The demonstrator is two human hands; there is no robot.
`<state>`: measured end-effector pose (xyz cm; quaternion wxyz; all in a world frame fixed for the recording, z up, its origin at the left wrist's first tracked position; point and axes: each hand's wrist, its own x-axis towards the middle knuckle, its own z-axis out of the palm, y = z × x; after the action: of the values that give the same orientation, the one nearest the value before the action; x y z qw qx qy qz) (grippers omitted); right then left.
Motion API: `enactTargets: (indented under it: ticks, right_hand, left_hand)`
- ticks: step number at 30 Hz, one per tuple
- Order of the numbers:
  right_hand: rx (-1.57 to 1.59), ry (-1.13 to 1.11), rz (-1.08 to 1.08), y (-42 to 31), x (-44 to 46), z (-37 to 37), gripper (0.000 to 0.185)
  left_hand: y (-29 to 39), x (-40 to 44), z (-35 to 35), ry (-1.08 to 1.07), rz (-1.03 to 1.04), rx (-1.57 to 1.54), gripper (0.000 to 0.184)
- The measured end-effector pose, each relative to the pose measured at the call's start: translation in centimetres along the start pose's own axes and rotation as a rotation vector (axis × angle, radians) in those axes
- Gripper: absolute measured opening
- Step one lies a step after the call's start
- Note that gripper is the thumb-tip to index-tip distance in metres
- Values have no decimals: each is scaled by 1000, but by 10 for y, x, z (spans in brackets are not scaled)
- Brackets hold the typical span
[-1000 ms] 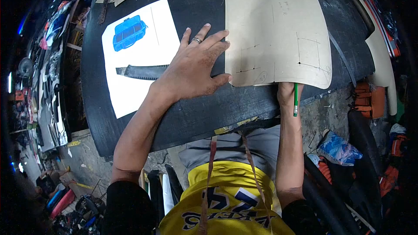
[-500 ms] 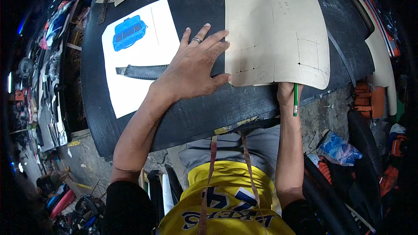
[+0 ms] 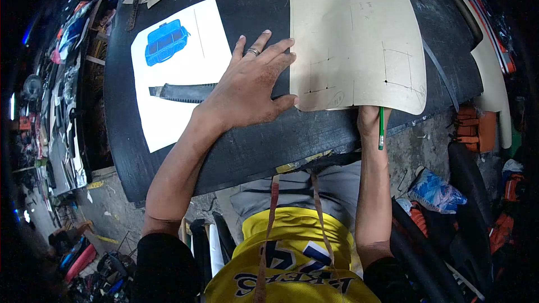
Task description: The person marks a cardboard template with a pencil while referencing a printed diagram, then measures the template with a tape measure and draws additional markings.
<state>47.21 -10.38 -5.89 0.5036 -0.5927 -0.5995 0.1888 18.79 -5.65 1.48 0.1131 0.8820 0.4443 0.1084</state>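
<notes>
Head view. Card [image 3: 365,28] on the worktop [image 3: 252,151], right of centre, pencilled lines and dots on its face; roughly square as seen, no clear long axis. Near edge looks raised over the right hand [image 3: 370,119].

Left hand [image 3: 247,87]: palm down, fingers spread wide, nothing gripped. Tips of thumb and some fingers at the card's left edge, apparently touching; card lies to its right. Right hand: mostly hidden beneath the near edge, card reaching away to the far side. Finger state: cannot tell. Pencil [image 3: 381,132] juts out there, long axis near–far; grip on it not visible. Right hand is closer to card's middle.

Left: paper [image 3: 163,115] with blue picture [image 3: 167,43]; toothed strip [image 3: 182,93] across it, right end behind left hand.
</notes>
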Motion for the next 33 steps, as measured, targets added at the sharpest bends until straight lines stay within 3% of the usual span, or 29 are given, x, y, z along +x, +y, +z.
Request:
enactTargets:
  ticks: [25, 33]
  right_hand:
    - [-11, 28, -95, 21, -4, 3, 40]
    - [-50, 26, -34, 13, -3, 2, 41]
  left_hand:
    - [-1, 1, 1, -12, 1, 5, 78]
    - [2, 1, -2, -17, -10, 13, 78]
